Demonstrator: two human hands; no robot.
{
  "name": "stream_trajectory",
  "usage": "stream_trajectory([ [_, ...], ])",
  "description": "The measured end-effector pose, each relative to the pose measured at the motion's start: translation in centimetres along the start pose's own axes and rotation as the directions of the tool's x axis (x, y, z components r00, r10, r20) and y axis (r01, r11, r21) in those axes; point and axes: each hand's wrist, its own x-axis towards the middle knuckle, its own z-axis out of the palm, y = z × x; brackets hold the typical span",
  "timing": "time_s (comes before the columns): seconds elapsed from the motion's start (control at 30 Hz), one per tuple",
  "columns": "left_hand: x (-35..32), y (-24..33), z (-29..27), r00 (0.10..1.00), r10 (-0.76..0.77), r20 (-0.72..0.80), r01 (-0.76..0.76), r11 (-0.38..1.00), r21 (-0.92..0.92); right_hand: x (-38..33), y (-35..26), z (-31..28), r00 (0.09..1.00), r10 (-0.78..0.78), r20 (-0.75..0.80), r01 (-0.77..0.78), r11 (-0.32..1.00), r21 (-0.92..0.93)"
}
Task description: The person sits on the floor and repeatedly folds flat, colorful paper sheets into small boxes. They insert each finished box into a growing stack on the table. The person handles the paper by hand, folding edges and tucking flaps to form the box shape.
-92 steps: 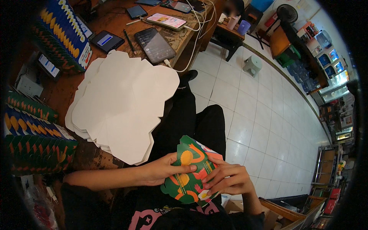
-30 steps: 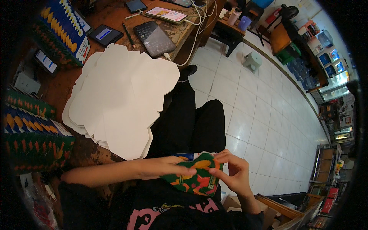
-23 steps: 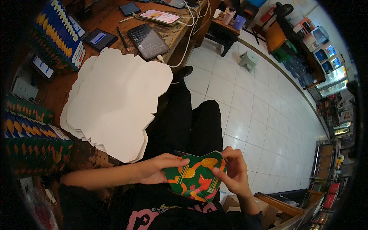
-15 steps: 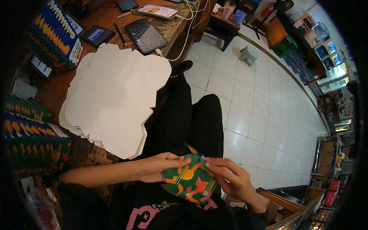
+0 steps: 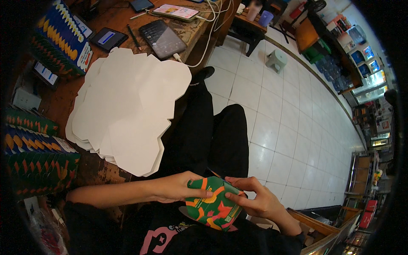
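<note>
A green printed carton (image 5: 214,207) with orange, yellow and pink shapes is held over my lap. My left hand (image 5: 178,186) grips its left side, thumb lying across the printed face. On the right edge, my right hand (image 5: 254,197) pinches the card between thumb and fingers near a flap at the top. The carton's underside and the fingers behind it are hidden. To the left, a stack of white die-cut card sheets (image 5: 127,102) lies on the wooden table (image 5: 108,173), reaching past its edge beside my legs.
Rows of printed folded cartons stand at the far left (image 5: 63,40) and near left (image 5: 40,161). Several phones lie on the table, among them a dark phone (image 5: 162,39) with a white cable (image 5: 208,46), next to a pencil (image 5: 134,37). A stool (image 5: 276,60) stands on the tiled floor.
My right hand has shifted slightly, with its fingers now over the carton's top right edge and its thumb on the face. The raised flap there has folded lower.
</note>
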Motion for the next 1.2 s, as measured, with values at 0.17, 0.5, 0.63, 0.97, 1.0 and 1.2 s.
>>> stream_trajectory([
  [0.17, -0.2, 0.1, 0.5, 0.999, -0.038, -0.003, 0.038, 0.999, 0.006, 0.0, -1.1, -0.7, 0.996, 0.094, 0.006, -0.093, 0.973, 0.211],
  [0.5, -0.6, 0.9, 0.5, 0.996, 0.025, 0.084, -0.045, 0.971, 0.237, -0.3, -0.4, -1.4, 0.993, -0.023, 0.113, 0.016, 0.998, 0.055],
  [0.63, -0.8, 0.7, 0.8, 0.994, 0.004, 0.106, -0.015, 0.994, 0.106, -0.1, -0.8, -2.0, 0.996, -0.017, 0.083, -0.002, 0.976, 0.217],
  [0.97, -0.6, 0.6, 1.1, 0.978, -0.026, 0.208, -0.044, 0.945, 0.325, 1.7, 0.3, -1.8, 0.923, 0.216, 0.32, -0.383, 0.419, 0.823],
  [1.0, -0.7, 0.6, 1.0, 0.978, -0.019, 0.207, -0.051, 0.942, 0.331, 1.9, 0.5, -1.7, 0.9, 0.233, 0.368, -0.435, 0.464, 0.771],
  [1.2, -1.3, 1.7, 1.7, 0.955, 0.109, 0.275, -0.239, 0.833, 0.499, 2.1, 0.4, -1.8, 0.879, 0.229, 0.417, -0.473, 0.513, 0.716],
])
